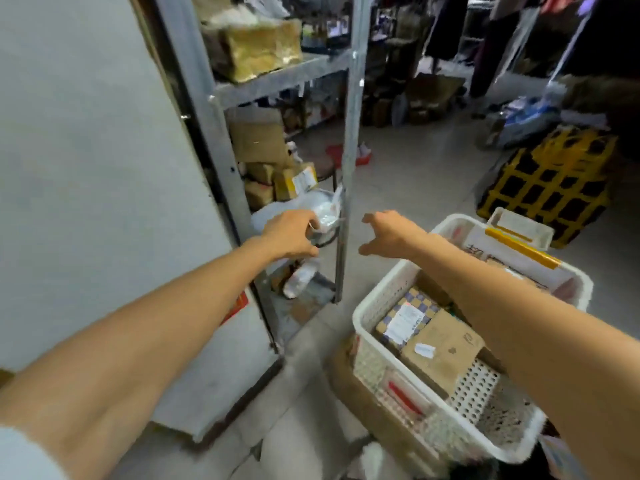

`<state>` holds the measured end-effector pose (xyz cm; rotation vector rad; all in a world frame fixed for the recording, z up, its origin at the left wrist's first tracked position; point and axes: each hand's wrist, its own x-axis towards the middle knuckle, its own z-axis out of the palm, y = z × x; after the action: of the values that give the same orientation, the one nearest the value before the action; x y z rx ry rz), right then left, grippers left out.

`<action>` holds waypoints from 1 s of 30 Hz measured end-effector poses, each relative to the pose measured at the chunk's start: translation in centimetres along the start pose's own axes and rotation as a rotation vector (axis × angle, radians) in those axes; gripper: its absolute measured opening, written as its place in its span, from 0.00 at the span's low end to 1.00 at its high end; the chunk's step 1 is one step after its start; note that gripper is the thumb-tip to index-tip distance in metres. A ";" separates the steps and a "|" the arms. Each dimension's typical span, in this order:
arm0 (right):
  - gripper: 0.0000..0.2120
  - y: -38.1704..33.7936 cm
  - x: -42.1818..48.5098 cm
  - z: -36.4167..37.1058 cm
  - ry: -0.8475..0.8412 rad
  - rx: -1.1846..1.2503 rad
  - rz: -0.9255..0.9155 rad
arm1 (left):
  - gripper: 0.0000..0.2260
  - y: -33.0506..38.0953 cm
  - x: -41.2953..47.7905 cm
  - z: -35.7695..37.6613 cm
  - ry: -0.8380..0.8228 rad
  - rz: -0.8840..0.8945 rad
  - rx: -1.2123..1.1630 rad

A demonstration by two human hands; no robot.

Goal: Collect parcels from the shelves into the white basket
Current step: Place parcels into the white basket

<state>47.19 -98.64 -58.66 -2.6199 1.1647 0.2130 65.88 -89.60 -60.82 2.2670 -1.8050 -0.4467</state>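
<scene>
My left hand (291,235) reaches into a low level of the grey metal shelf (284,76) and grips a white plastic mailer parcel (323,211) lying there. My right hand (389,233) hovers open beside the shelf's front post, fingers spread, holding nothing. The white basket (381,296) stands on the floor at the lower right, under my right forearm. It holds several parcels: a blue-and-white checked one (407,315), a brown carton (445,348) and a white box with a yellow stripe (519,249).
Brown cartons (263,143) fill the shelf's middle level and a tape-wrapped box (256,46) sits higher up. Another white mailer (301,277) lies on the bottom level. A white panel (104,168) stands left. A black bundle with yellow straps (550,181) sits beyond the basket.
</scene>
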 end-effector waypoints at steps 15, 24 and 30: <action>0.34 -38.2 -6.6 -5.5 0.025 -0.125 -0.866 | 0.23 -15.5 -35.8 -16.7 0.406 -0.723 -0.022; 0.37 -54.2 -17.6 -5.3 -0.047 -0.207 -1.465 | 0.22 -11.3 -56.7 -19.4 0.630 -1.242 -0.037; 0.35 -59.5 -29.1 -2.8 -0.127 -0.200 -1.802 | 0.20 -2.8 -67.5 -16.2 0.727 -1.593 0.002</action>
<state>72.17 -40.77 -38.24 -2.6172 -1.4132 0.0771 60.51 -23.62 -39.61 2.7740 0.5102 0.2162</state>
